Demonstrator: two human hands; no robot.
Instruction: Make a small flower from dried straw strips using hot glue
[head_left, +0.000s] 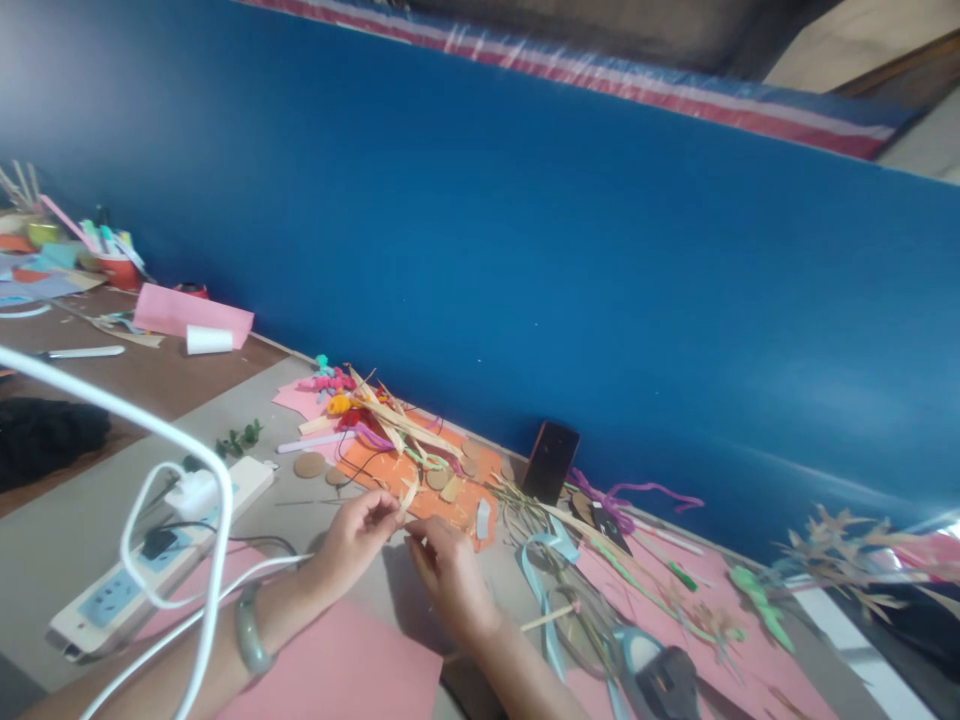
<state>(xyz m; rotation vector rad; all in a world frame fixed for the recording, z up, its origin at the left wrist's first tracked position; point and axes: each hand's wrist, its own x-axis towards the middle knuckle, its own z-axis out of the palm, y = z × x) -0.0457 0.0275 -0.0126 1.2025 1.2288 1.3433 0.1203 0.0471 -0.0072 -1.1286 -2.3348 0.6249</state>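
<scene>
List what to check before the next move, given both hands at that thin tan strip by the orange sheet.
1. Left hand pinches the strip between thumb and fingers: ok.
2. Right hand also grips the strip: cannot tell, since its fingers curl right beside it.
3. Both hands fully in view: ok.
4. Cable clear of the left forearm: not ok, as it runs against the wrist.
5. Orange sheet free of clutter: not ok, as scraps cover it.
6. Phone apart from the hands: ok, propped at the blue wall.
</scene>
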